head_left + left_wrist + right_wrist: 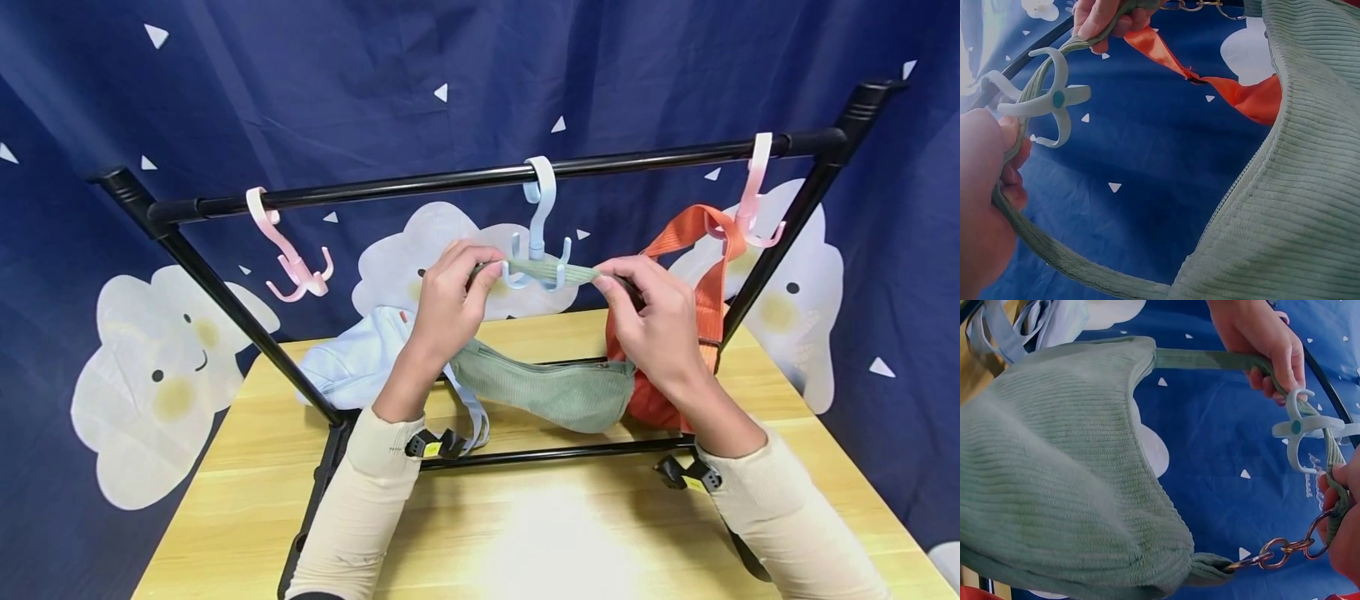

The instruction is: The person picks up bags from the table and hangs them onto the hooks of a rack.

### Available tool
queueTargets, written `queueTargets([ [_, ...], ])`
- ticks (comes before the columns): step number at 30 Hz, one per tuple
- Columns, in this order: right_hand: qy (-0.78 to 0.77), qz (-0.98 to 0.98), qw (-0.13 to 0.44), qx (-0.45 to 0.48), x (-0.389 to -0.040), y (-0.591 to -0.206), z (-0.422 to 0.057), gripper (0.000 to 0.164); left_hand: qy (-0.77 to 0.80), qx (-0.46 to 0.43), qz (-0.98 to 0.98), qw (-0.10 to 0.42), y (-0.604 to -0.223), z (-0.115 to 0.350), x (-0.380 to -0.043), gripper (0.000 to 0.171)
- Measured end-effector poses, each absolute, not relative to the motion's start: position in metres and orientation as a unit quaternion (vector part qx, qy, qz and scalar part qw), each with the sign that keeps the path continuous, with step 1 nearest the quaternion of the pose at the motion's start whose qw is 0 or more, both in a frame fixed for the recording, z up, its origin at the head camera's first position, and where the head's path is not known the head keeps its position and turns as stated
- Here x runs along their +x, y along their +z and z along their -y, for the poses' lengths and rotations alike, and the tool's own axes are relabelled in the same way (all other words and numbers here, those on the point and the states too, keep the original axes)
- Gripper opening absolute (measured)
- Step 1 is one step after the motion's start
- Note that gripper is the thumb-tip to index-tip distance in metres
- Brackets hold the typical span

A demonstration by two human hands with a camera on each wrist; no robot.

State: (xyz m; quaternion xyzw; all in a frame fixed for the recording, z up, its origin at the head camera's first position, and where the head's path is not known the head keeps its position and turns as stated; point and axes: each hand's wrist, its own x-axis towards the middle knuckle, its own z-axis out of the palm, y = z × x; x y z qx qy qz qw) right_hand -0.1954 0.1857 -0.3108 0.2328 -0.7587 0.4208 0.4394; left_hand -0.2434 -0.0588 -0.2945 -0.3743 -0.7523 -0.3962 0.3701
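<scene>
A green corduroy shoulder bag (547,387) hangs by its strap below both hands. My left hand (459,292) pinches the strap (558,271) just left of the light blue hook (538,212), and my right hand (652,312) pinches it on the other side. Between them the strap lies across the hook's prongs, as the left wrist view shows from below. Metal rings (1282,550) join one strap end to the bag, close under the right hand. The blue hook hangs from the middle of the black rail (420,183).
A pink hook (296,271) hangs at the rail's left. Another pink hook (748,208) at the right carries an orange-red bag (708,292). A pale blue bag (360,354) lies on the wooden table (225,492) behind the left arm. The rack's lower bar (555,454) crosses in front.
</scene>
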Motion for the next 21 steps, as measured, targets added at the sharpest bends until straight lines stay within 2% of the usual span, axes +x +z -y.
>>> queueTargets([
  [21,0.441,0.757,0.437,0.204,-0.195,-0.322,-0.183,0.006,-0.439,-0.341,0.738,0.383,-0.309,0.048,-0.239,0.013],
])
